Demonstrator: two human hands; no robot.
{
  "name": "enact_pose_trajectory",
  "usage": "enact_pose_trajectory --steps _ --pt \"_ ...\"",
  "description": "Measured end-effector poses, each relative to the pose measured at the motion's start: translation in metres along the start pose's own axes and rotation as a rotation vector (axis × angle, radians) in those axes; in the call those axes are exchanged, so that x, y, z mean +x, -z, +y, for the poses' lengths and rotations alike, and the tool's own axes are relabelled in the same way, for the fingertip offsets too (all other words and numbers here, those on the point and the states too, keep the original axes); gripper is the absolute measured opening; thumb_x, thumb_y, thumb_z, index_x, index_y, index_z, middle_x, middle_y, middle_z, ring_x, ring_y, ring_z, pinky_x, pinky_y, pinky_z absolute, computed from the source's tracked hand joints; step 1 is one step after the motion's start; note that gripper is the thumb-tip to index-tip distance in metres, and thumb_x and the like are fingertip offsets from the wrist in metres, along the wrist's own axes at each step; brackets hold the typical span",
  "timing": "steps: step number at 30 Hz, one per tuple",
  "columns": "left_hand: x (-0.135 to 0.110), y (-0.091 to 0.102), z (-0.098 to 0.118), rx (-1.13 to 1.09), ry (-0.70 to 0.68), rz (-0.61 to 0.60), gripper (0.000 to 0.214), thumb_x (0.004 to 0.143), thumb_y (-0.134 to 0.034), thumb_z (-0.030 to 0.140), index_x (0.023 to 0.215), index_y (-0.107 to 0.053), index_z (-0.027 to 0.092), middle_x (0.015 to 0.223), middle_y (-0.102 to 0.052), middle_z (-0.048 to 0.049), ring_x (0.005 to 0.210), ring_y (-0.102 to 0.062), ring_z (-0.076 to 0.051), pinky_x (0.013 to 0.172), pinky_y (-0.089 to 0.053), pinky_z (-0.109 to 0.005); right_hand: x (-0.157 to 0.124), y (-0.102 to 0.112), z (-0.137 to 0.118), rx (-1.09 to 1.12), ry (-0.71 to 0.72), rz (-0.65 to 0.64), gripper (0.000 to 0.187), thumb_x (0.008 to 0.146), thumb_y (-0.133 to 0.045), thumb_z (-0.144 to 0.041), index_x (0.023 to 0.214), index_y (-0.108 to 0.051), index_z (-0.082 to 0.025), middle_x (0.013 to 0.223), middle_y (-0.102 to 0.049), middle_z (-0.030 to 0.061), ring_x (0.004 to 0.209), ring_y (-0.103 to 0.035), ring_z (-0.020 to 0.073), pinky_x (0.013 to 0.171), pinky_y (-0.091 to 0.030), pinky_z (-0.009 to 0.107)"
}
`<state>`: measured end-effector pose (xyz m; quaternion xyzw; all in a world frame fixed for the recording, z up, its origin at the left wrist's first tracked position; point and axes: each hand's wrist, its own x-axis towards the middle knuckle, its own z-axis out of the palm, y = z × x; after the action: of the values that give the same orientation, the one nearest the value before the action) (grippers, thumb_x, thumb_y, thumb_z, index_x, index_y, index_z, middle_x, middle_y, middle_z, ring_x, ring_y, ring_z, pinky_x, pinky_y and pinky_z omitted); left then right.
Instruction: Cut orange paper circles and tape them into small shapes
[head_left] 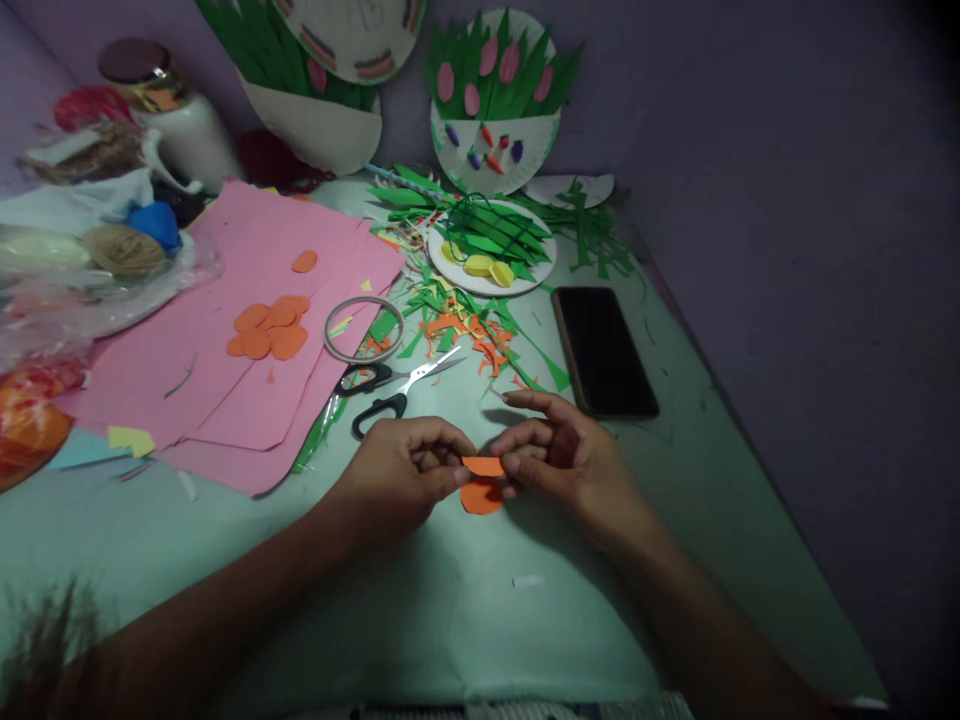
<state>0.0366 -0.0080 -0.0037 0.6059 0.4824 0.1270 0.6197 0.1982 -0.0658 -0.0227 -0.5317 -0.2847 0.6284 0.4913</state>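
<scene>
Between my two hands is a small orange paper piece [484, 466], its edge toward me, apparently folded. My left hand [401, 470] pinches its left end between thumb and forefinger. The thumb and a finger of my right hand [562, 450] grip its right end, while the right forefinger stretches out above. Just below it another orange paper oval [481, 497] shows, lying close to the tabletop; whether the two touch I cannot tell. Open-bladed scissors [405, 388] with black handles lie beyond my left hand. A pile of orange paper ovals [271, 327] rests on pink paper sheets [225, 400].
A roll of tape [364, 329] lies by the scissors. Orange and green paper scraps [472, 335] spread behind my hands. A black phone [604, 350] is at the right. A paper plate [534, 280] holds green strips and yellow ovals. Plastic bags [45, 340] crowd the left.
</scene>
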Motion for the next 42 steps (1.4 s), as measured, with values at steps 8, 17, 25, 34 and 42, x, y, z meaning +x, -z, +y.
enact_pose_trajectory --steps 8,17,25,34,42 --pt "0.0 0.001 -0.003 0.018 -0.002 0.034 0.01 0.063 -0.061 0.022 0.067 -0.065 0.014 0.051 -0.056 0.0032 0.044 -0.044 -0.007 0.041 -0.034 -0.017 -0.001 0.001 0.001 0.03 0.021 -0.037 0.043 0.065 -0.071 -0.02 0.102 -0.049 -0.021 0.07 -0.066 -0.0024 0.055 -0.065 0.0129 0.053 -0.054 0.028" --pt "0.0 -0.003 -0.01 0.104 -0.044 0.086 0.01 0.065 -0.059 0.022 0.067 -0.066 0.015 0.052 -0.058 0.0023 0.047 -0.047 -0.009 0.044 -0.037 -0.019 0.001 0.0 0.003 0.111 -0.024 -0.017 0.041 0.061 -0.073 -0.014 0.095 -0.051 -0.019 0.063 -0.066 -0.004 0.055 -0.066 0.0129 0.055 -0.054 0.026" --pt "-0.001 0.0 -0.004 -0.118 0.056 0.14 0.022 0.066 -0.062 0.031 0.079 -0.065 0.013 0.056 -0.06 0.0001 0.043 -0.046 -0.008 0.04 -0.034 -0.019 -0.001 0.007 0.002 0.166 0.048 -0.036 0.038 0.065 -0.074 -0.014 0.099 -0.057 -0.019 0.067 -0.067 -0.0025 0.057 -0.065 0.0117 0.057 -0.054 0.025" --pt "0.002 0.007 -0.007 -0.298 0.229 -0.054 0.021 0.06 -0.066 0.034 0.061 -0.061 0.013 0.038 -0.049 0.0045 0.031 -0.033 -0.004 0.032 -0.021 -0.017 -0.005 0.006 0.007 0.02 0.258 -0.021 0.025 0.072 -0.071 -0.021 0.095 -0.064 -0.027 0.079 -0.065 0.0004 0.062 -0.061 0.0123 0.055 -0.051 0.024" --pt "0.004 0.005 -0.001 -0.237 0.226 0.048 0.011 0.065 -0.062 0.023 0.069 -0.064 0.012 0.036 -0.046 0.0071 0.031 -0.035 -0.006 0.035 -0.026 -0.018 -0.006 0.002 0.005 -0.105 0.165 -0.149 0.012 0.069 -0.069 -0.035 0.071 -0.066 -0.023 0.114 -0.057 0.008 0.12 -0.042 0.0286 0.091 -0.039 0.039"
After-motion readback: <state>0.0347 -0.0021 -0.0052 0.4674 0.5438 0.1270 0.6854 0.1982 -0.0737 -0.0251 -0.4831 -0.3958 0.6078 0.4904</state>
